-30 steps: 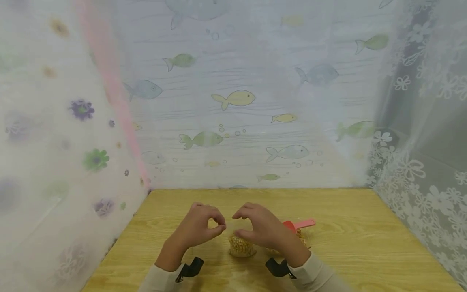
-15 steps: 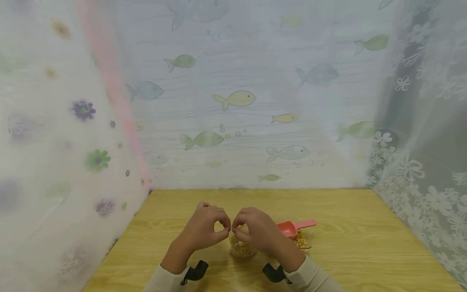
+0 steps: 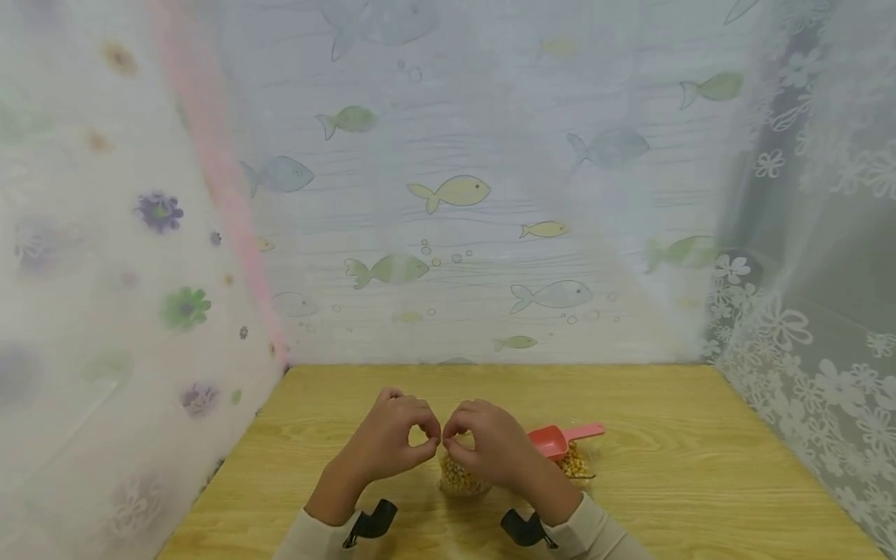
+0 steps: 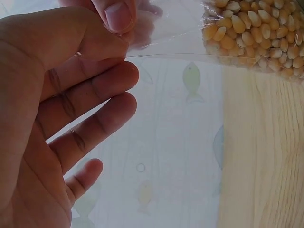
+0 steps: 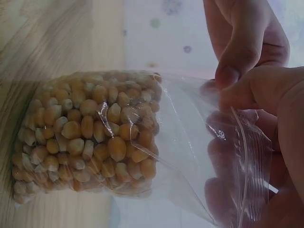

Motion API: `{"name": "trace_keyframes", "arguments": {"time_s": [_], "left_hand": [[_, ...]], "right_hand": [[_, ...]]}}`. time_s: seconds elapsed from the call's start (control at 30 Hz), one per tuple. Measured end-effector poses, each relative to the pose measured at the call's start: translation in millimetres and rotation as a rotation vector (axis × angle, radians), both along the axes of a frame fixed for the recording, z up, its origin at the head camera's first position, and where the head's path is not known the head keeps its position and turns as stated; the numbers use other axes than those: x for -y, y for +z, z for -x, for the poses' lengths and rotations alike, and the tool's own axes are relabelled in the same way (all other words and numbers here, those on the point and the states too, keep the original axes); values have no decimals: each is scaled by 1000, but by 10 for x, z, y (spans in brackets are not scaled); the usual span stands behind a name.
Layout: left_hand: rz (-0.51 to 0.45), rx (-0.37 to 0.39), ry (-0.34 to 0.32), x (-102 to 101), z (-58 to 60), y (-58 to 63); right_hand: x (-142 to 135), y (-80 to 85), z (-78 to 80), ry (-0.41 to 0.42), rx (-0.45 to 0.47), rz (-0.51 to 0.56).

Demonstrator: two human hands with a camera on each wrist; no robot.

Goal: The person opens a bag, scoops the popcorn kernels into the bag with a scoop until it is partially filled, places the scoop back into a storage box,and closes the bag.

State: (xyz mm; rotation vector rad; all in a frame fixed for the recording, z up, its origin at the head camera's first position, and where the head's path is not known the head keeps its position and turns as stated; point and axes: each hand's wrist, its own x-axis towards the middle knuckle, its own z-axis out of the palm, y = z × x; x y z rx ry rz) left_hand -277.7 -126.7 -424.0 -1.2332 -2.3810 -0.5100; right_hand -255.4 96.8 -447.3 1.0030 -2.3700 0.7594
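A clear zip-lock bag (image 5: 90, 133) holds yellow corn kernels and stands on the table, its upper part unfilled. At its top edge my left hand (image 3: 388, 439) pinches the plastic between thumb and index finger; the other fingers stretch out loosely in the left wrist view. Close beside it, my right hand (image 3: 490, 443) pinches the same edge, thumb against index finger. Both thumbs nearly meet in the right wrist view, where the zip strip (image 5: 244, 161) runs below the right thumb. Through the plastic, several right fingers show behind the bag.
Right of my right hand, a red scoop (image 3: 549, 442) with a pink handle lies on a clear container (image 3: 593, 476) with corn kernels, partly hidden by my forearm. The wooden table (image 3: 672, 459) ends at a curtain printed with fish (image 3: 458, 190).
My hands have come together at the bag's top. The right thumb and index finger, apart before, now pinch. My right forearm has shifted left, so more of the scoop shows.
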Motion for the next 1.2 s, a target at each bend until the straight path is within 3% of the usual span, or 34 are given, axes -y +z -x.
{"name": "trace_keyframes", "arguments": {"time_s": [0.27, 1.03, 1.2], "left_hand": [[5, 12, 4, -5, -4, -8], [25, -20, 32, 39, 16, -17], [23, -42, -3, 21, 22, -20]], "right_hand": [[18, -3, 6, 22, 8, 31], [2, -29, 11, -20, -17, -17], [8, -20, 6, -2, -35, -29]]}}
